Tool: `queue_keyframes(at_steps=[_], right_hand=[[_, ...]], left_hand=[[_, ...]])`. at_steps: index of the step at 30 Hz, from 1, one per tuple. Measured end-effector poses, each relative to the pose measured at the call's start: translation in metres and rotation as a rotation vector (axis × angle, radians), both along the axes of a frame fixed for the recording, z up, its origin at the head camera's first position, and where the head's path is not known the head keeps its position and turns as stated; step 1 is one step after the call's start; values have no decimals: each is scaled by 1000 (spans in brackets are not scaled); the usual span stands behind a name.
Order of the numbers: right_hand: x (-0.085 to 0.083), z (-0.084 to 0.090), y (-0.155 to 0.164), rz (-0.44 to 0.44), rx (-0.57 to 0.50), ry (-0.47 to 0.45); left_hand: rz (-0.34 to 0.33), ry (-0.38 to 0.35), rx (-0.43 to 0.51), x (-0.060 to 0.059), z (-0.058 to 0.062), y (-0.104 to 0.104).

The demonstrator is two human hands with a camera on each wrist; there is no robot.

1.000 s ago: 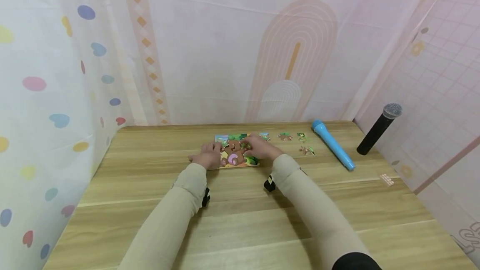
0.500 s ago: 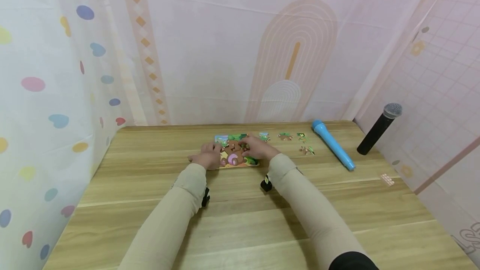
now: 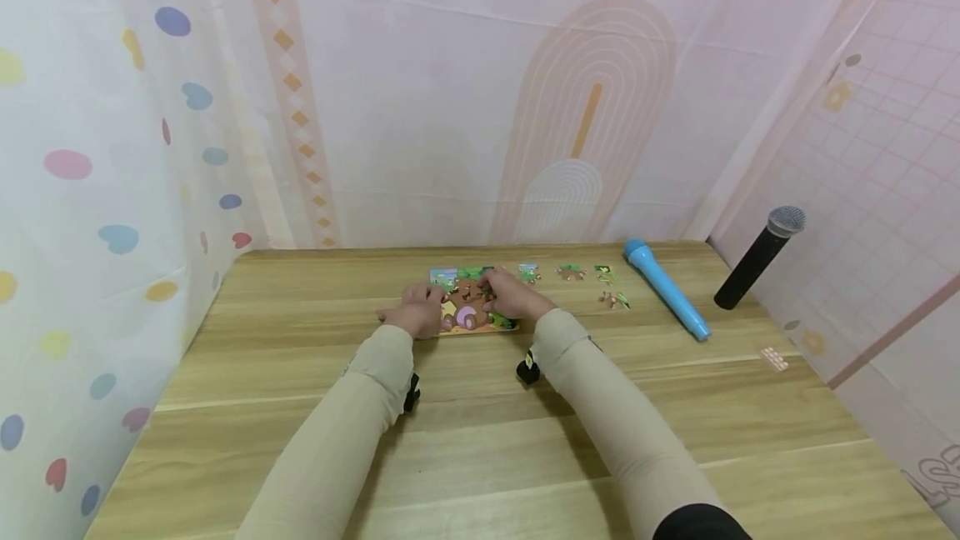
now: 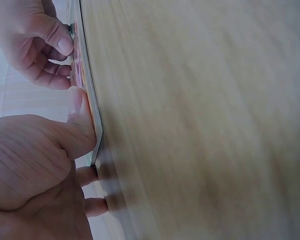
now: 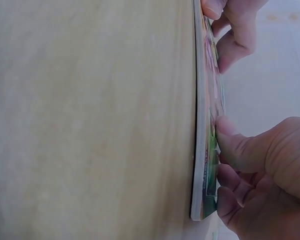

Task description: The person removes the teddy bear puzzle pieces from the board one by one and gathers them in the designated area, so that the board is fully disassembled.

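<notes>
A bear jigsaw puzzle (image 3: pixel 467 317) lies flat near the table's back edge. My left hand (image 3: pixel 415 312) grips its left side. In the left wrist view, the thumb (image 4: pixel 80 117) lies over the puzzle's near corner, and two fingertips reach the table past the board. My right hand (image 3: pixel 516 295) is over the puzzle's upper right part, fingers curled, thumb and fingertips at a puzzle piece in its surface. The hand mostly hides that piece. The bear's face shows broken, dark patches. Loose puzzle pieces (image 3: pixel 572 272) lie to the right.
A blue microphone (image 3: pixel 666 290) lies right of the loose pieces. Beyond it a black microphone (image 3: pixel 759 258) stands at the table's right edge. A small pale dotted item (image 3: pixel 774 359) lies nearer on the right. A patterned curtain (image 3: pixel 420 107) hangs behind the wooden table (image 3: pixel 450 457).
My right hand has shifted slightly left over the puzzle. The bear's face, whole one second ago, now looks broken up. My left hand and the loose pieces have not moved.
</notes>
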State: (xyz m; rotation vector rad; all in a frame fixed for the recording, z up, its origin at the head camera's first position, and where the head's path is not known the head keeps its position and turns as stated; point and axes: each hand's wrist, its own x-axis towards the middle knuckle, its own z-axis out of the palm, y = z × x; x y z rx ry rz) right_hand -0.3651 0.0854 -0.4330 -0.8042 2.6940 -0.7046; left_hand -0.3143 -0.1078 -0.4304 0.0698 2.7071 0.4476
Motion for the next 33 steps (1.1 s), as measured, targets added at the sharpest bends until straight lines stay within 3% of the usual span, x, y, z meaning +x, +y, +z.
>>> queue_keyframes(at_steps=[6,19,26,33], right_hand=[[0,2,-1,-31,-20,-33],[-6,4,0,-17,-18,-46],[-4,4,-3,21,64,9],[-1,3,-4,17,74,18]], left_hand=[[0,33,23,8,8,1],[-9,-10,-18,-17,-11,-3],[-12,-14,-27,-17,-13,-3],[-17,3,-13,-13,-14,-4]])
